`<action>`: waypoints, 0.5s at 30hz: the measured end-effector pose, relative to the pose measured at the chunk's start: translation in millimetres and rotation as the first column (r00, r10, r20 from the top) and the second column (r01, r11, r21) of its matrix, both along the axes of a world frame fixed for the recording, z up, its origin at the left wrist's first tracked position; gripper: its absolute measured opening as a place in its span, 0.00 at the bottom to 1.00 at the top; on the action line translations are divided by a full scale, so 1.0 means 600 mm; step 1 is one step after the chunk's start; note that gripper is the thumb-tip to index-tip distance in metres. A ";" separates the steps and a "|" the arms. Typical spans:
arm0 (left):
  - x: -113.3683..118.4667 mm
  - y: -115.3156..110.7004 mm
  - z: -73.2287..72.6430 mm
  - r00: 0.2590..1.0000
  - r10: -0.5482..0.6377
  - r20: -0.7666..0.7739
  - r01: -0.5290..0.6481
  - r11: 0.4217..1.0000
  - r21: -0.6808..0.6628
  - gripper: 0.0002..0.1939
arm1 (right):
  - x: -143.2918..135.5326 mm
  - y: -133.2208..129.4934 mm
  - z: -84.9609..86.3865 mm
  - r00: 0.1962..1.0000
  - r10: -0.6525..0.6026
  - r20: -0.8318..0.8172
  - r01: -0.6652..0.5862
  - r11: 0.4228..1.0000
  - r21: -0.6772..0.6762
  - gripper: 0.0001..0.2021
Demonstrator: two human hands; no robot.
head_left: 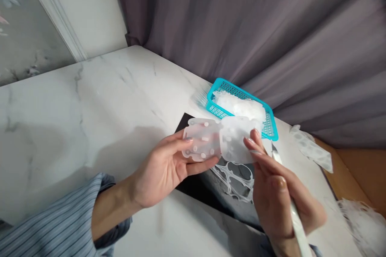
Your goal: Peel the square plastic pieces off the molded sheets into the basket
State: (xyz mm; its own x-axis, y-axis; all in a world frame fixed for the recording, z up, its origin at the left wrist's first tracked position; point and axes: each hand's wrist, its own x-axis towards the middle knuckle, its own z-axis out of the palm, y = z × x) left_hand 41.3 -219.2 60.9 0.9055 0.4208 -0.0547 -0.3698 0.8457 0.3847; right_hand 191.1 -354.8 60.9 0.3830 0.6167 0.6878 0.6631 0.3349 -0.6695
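Note:
A thin, translucent white plastic piece point(205, 144) made of two side-by-side panels is held up in front of me. Small round studs dot its left panel. My left hand point(171, 160) pinches that panel between thumb and fingers. At the right panel point(237, 138) are the fingertips of my right hand point(280, 192), which also grips a slim knife point(297, 221) with a pale handle. The knife's tip points away from me, past my fingers. Beneath, a lacy white plastic offcut point(237, 178) lies on a dark mat point(196, 186).
A turquoise basket point(273, 128) holding a stack of white plastic pieces point(241, 106) stands by the curtain point(211, 19). Right of it lies another translucent sheet point(313, 150). A cardboard box point(358, 164) and tangled white scraps point(364, 225) occupy the right edge. The table point(120, 100) is marbled white.

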 end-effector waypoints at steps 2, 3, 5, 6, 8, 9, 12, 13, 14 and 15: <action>-0.001 0.001 0.002 1.000 0.003 -0.018 -0.003 1.000 -0.017 0.17 | 0.002 0.007 -0.002 0.999 0.012 -0.043 -0.010 0.999 0.049 0.15; -0.002 0.002 0.002 0.999 0.011 -0.030 -0.011 1.000 -0.028 0.17 | 0.003 0.010 -0.002 0.997 0.024 -0.072 -0.020 0.998 0.055 0.15; -0.002 0.003 0.004 0.999 0.030 -0.040 -0.032 0.998 -0.045 0.17 | 0.005 0.012 -0.004 0.991 0.054 -0.124 -0.049 0.998 0.044 0.16; -0.002 0.003 0.004 0.999 0.037 -0.037 -0.039 0.998 -0.050 0.18 | 0.006 0.012 -0.005 0.988 0.061 -0.141 -0.056 0.998 0.039 0.16; 0.000 0.004 0.005 0.999 0.045 -0.020 -0.046 0.997 -0.059 0.18 | 0.007 0.008 -0.006 0.986 0.064 -0.151 -0.059 0.998 0.035 0.17; 0.000 0.004 0.005 0.999 0.047 -0.014 -0.048 0.997 -0.063 0.18 | 0.008 0.006 -0.005 0.987 0.065 -0.145 -0.061 0.998 0.032 0.18; 0.002 0.005 0.004 0.999 0.048 -0.013 -0.049 0.996 -0.070 0.18 | 0.010 -0.001 -0.001 0.989 0.075 -0.126 -0.075 0.997 0.007 0.19; 0.002 0.005 0.003 0.999 0.047 -0.017 -0.048 0.996 -0.071 0.18 | 0.010 -0.003 0.001 0.989 0.076 -0.125 -0.078 0.997 -0.005 0.19; 0.001 0.006 0.002 0.999 0.046 -0.023 -0.047 0.996 -0.071 0.18 | 0.011 -0.005 0.003 0.988 0.077 -0.132 -0.081 0.996 -0.024 0.18; 0.001 0.006 0.001 0.999 0.044 -0.028 -0.046 0.996 -0.070 0.18 | 0.011 -0.007 0.005 0.987 0.079 -0.142 -0.086 0.995 -0.043 0.18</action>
State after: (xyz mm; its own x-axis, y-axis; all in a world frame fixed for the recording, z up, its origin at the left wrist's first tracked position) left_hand 41.6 -215.8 61.7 0.8835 0.4554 -0.1097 -0.3986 0.8539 0.3347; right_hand 197.5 -358.8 64.1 0.4202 0.6814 0.5993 0.5330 0.3492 -0.7707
